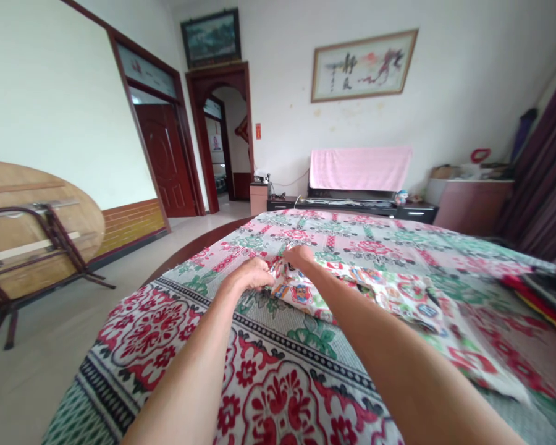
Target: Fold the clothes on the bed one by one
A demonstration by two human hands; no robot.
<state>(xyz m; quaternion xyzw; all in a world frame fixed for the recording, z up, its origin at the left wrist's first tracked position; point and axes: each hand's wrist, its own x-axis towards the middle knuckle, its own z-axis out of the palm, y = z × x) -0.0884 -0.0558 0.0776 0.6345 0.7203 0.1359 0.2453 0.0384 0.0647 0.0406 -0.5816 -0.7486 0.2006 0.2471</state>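
A white garment (393,290) with a colourful cartoon-like print lies stretched across the patterned cloth on the table. Its exact kind is hard to tell; it looks folded lengthwise, and one part fans out toward the lower right. At its far-left end, my left hand (254,274) pinches the edge, with fingers closed. Just beside it, my right hand (299,255) is curled on the same end of the garment, its fingertips mostly hidden behind the hand. My right forearm crosses over the garment's middle and covers part of it.
A floral cloth (167,334) covers the round table. Dark, red and yellow folded clothes (544,296) lie at the right edge. A folded table (41,228) leans on the left wall. Beyond stand a low cabinet (417,213) and a pink-draped screen (359,168).
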